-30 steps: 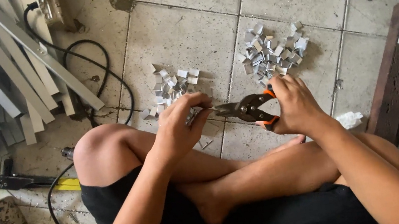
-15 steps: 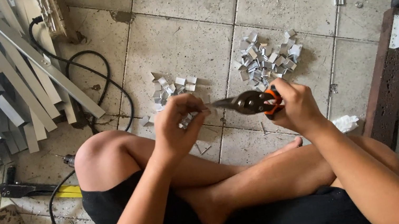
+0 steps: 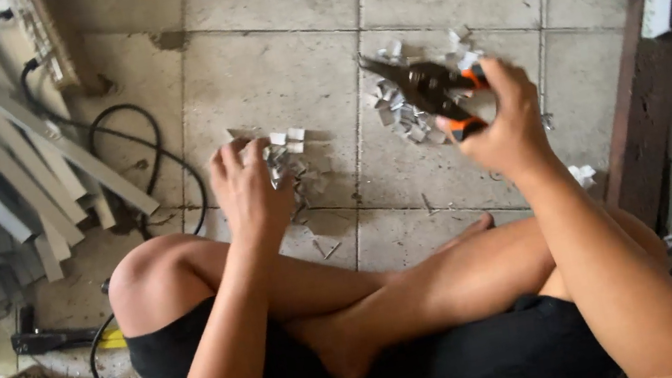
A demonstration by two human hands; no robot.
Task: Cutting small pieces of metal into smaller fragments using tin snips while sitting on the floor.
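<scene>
Tin snips (image 3: pixel 429 93): dark blades, orange-and-black handles, blades closed and pointing away from the palm, over a heap of small cut metal pieces (image 3: pixel 408 105) on the tiled floor (image 3: pixel 281 72). Right hand (image 3: pixel 505 122) is wrapped shut around the handles. Left hand (image 3: pixel 251 189) pinches a small bent metal clip (image 3: pixel 278 160) between fingertips, directly above a second scatter of pieces (image 3: pixel 292 137).

Around the one pair of orange-handled snips (image 3: pixel 433 93) there were two hands, the right hand (image 3: pixel 505 122) on it and the left hand (image 3: pixel 251 189) well to its left, two heaps of small metal clips, one heap (image 3: pixel 408 105) under it and another (image 3: pixel 285 148) by the left hand, and one black cable (image 3: pixel 120 133) farther left.
</scene>
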